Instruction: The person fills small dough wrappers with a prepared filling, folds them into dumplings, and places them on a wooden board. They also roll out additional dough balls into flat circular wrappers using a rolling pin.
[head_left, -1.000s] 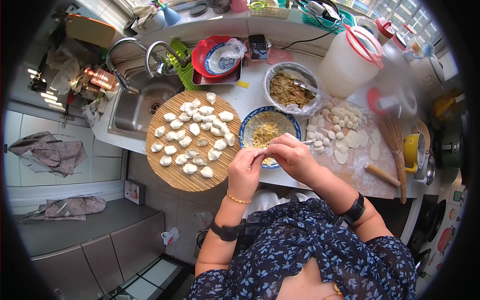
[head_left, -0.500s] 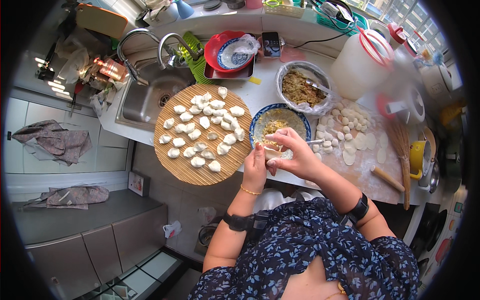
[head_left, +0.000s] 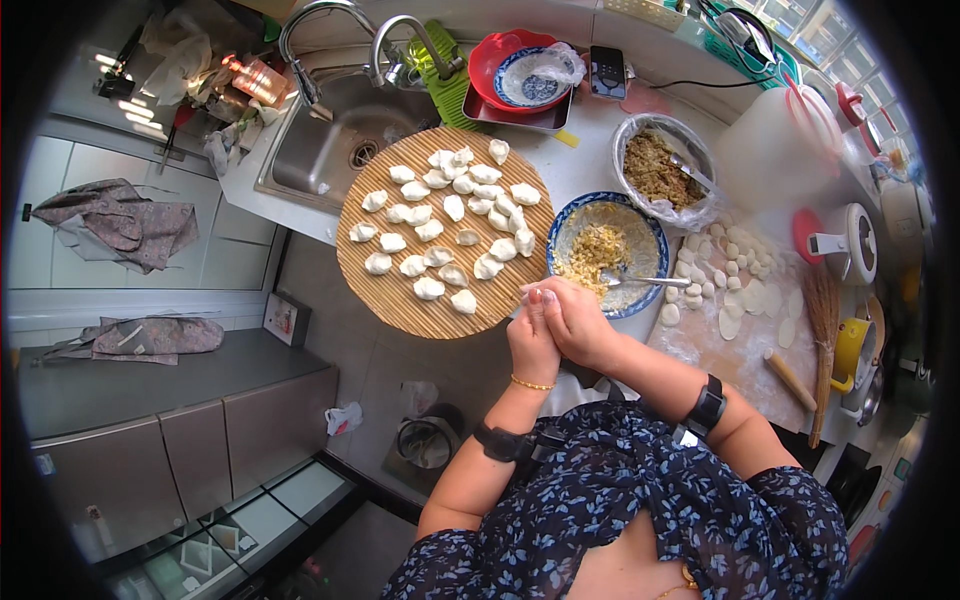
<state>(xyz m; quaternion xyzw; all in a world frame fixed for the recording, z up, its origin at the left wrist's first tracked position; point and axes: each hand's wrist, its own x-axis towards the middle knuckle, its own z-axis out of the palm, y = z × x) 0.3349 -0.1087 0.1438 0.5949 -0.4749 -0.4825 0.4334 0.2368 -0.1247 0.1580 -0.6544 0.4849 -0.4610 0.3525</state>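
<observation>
My left hand (head_left: 534,342) and my right hand (head_left: 580,322) are pressed together over the counter's front edge, closed around a dumpling (head_left: 531,288). Only a pale bit of its dough shows at the fingertips; the fingers hide the rest. Just beyond my right hand stands a blue-rimmed bowl (head_left: 655,232) of yellowish filling (head_left: 600,247), with a metal spoon (head_left: 640,280) resting in it. To the left, a round slatted bamboo tray (head_left: 380,300) carries several white shaped dumplings (head_left: 454,207).
A plastic-lined bowl (head_left: 703,210) of darker filling sits behind. Dough pieces (head_left: 735,265), flat wrappers (head_left: 731,322) and a rolling pin (head_left: 790,381) lie on a floured board (head_left: 690,345) at right, beside a straw brush (head_left: 822,320). The sink (head_left: 300,150) is far left.
My hands have closed together over the dough, which showed as an open wrapper between my fingers before. They have drawn away from the filling bowl. The whole view has shifted.
</observation>
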